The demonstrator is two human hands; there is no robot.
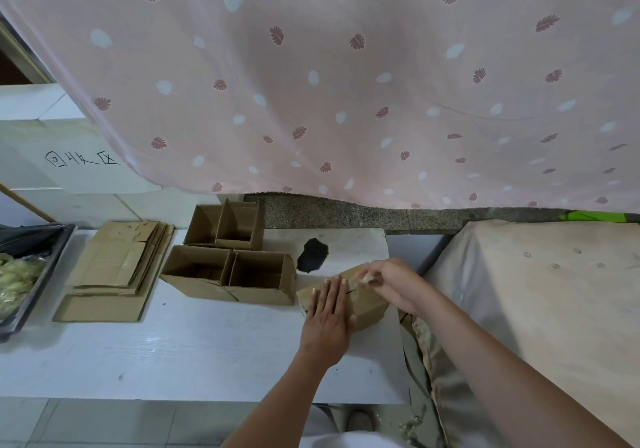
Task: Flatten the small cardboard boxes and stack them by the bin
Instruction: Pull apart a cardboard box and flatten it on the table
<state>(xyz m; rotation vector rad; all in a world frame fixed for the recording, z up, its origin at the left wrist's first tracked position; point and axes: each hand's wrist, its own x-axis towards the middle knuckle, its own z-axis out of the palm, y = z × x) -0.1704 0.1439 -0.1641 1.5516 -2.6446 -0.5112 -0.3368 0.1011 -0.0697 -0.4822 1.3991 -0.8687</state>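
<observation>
The task looks roughly half done. Beside the bin (31,274), which is lined with a black bag and sits at the far left of the white table (194,350), lies a stack of flattened boxes (114,271), several sheets deep and touching one another; how many exactly I cannot tell.

Just right of that stack stand four open boxes (228,257) still in their upright shape, set in two touching pairs, one pair behind the other. None of these is flattened yet.

Right of those, and nearly touching the front pair, is a sealed box (360,305), the one in hand. The left hand (327,319) lies flat on its top with the fingers straight and together, pressing it down to the table. The right hand (388,281) hovers over the box's far edge, its fingertips pinching a crumpled strip of tape (367,277) that seems to be peeling off the seam.

By my reading, this box has yet to be opened and collapsed, then the four standing ones, before all join the stack beside the bin.
</observation>
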